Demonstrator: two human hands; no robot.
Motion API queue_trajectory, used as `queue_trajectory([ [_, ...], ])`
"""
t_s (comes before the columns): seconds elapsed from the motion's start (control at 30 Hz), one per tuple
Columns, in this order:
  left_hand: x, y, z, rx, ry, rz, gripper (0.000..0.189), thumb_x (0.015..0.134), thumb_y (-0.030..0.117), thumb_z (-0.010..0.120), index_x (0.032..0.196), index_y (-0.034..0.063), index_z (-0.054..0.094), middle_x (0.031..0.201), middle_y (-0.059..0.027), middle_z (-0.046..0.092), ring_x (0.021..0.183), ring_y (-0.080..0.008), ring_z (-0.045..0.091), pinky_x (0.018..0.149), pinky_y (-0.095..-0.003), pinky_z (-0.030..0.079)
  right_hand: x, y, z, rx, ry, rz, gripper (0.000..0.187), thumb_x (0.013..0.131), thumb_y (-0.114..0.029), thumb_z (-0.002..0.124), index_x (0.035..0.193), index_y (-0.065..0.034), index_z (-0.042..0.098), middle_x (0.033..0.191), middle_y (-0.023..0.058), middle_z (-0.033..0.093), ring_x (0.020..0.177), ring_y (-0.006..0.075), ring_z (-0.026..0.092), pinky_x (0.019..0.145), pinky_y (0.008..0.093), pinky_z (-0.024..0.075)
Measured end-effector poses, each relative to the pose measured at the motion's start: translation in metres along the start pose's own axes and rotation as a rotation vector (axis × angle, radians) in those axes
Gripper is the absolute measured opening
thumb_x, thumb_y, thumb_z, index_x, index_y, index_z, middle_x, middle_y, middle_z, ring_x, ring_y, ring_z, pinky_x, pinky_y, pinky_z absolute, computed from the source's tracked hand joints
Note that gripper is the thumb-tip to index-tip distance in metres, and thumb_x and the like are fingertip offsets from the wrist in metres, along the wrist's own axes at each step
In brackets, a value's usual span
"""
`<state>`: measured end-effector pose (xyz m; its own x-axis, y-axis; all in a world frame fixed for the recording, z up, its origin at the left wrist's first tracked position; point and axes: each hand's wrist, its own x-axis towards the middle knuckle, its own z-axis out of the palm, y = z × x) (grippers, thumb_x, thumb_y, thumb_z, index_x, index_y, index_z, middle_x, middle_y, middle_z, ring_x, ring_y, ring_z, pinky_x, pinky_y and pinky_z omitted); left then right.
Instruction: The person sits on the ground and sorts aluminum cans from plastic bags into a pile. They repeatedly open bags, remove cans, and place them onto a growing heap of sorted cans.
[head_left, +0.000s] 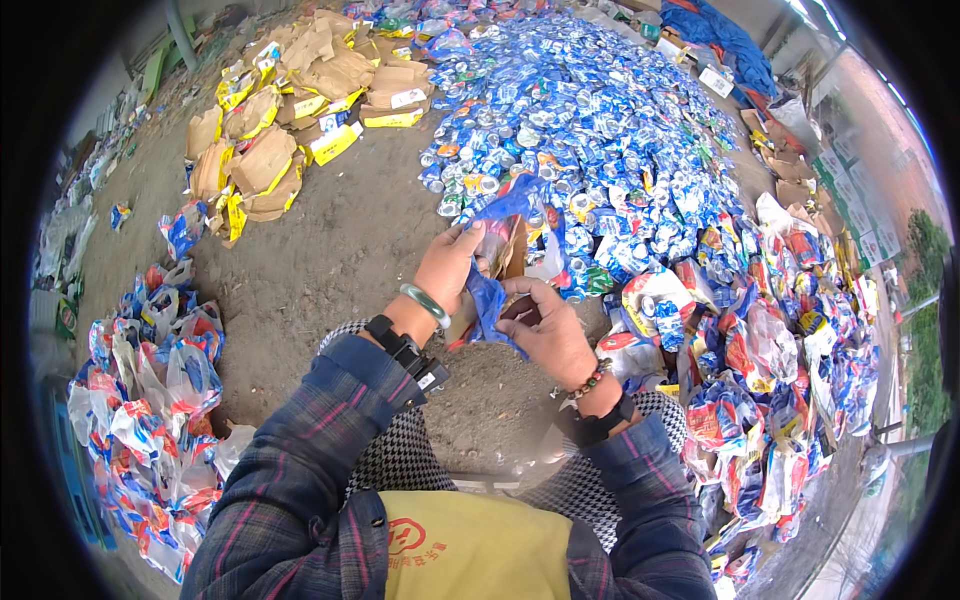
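Observation:
Between my hands is a blue, white and red printed plastic bag, its mouth spread wide. Brown cardboard shows inside it. My left hand, with a pale green bangle at the wrist, grips the bag's left edge between thumb and fingers. On the near right side, my right hand pinches the bag's blue film with curled fingers; its fingertips are partly hidden. Just beyond the bag lies a large heap of blue aluminium drink cans, many of them crushed.
Flattened cardboard cartons are piled at the far left. Printed plastic bags form a heap on the left. More bags, some with cans among them, crowd the right. Bare dirt ground lies between, and a blue tarpaulin is at the back right.

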<state>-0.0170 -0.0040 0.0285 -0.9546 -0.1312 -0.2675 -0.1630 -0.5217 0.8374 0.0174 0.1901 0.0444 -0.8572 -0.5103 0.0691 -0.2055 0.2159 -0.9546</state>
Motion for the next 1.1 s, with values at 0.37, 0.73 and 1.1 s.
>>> queue_trajectory([
  [0.37, 0.008, -0.007, -0.005, -0.021, -0.058, -0.208, 0.025, 0.108, 0.031, 0.052, 0.100, 0.0079, 0.057, 0.074, 0.0001, 0.052, 0.054, -0.0095, 0.044, 0.048, -0.0263, 0.037, 0.001, 0.031, 0.015, -0.516, 0.037, -0.368, 0.026, 0.082, -0.012, 0.077, 0.103, -0.0039, 0.065, 0.103, 0.0136, 0.067, 0.105, 0.0370, 0.061, 0.088, 0.0458, 0.0518],
  [0.73, 0.017, -0.010, -0.012, 0.472, -0.192, -0.129, 0.034, 0.107, 0.035, 0.055, 0.105, 0.0016, 0.062, 0.076, -0.0052, 0.065, 0.057, -0.0100, 0.051, 0.052, -0.0252, 0.040, 0.013, 0.076, -0.021, -0.286, 0.287, 0.279, 0.025, 0.090, -0.010, 0.075, 0.113, -0.0055, 0.066, 0.097, 0.0153, 0.073, 0.091, 0.0293, 0.073, 0.074, 0.0397, 0.0586],
  [1.1, 0.007, 0.010, -0.021, 0.792, -0.266, -0.154, 0.048, 0.090, 0.042, 0.079, 0.116, 0.0041, 0.065, 0.086, -0.0015, 0.065, 0.070, -0.0102, 0.056, 0.060, -0.0262, 0.044, 0.010, 0.087, -0.055, 0.304, 0.037, 0.015, 0.017, 0.095, -0.003, 0.070, 0.113, -0.0026, 0.068, 0.104, -0.0002, 0.071, 0.096, 0.0082, 0.063, 0.088, 0.0250, 0.0511],
])
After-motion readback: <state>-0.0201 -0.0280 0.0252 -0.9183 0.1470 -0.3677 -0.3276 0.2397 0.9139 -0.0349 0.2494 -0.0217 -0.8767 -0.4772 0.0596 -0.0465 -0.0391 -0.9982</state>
